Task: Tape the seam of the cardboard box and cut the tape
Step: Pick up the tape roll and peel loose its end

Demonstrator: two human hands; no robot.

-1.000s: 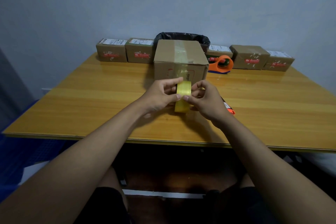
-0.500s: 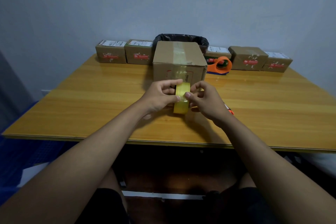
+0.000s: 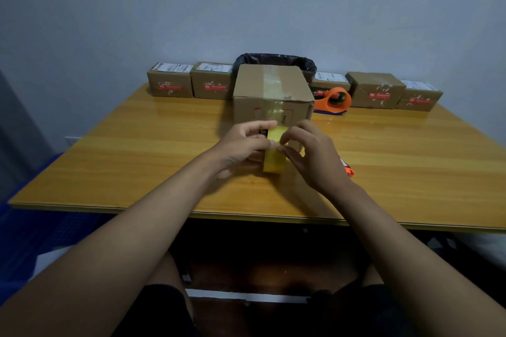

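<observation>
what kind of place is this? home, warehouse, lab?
Probably a small makeshift parcel-packing spot, not a warehouse: one wooden table against a bare wall, a row of small labelled parcels at the back, an orange tape dispenser, and hands working a yellow tape roll before the cardboard box.

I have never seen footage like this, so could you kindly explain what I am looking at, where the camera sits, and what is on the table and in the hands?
There is no machine here: a person wears one camera on the head, looking forward and down at their own arms. The left hand grips a yellow tape roll standing on edge, and the right hand pinches at its top. Just behind stands a cardboard box, tape already along its top, on a wooden table. Small boxes line the far edge, with an orange tape dispenser and a black-lined bin. Something orange peeks from behind the right wrist.
</observation>
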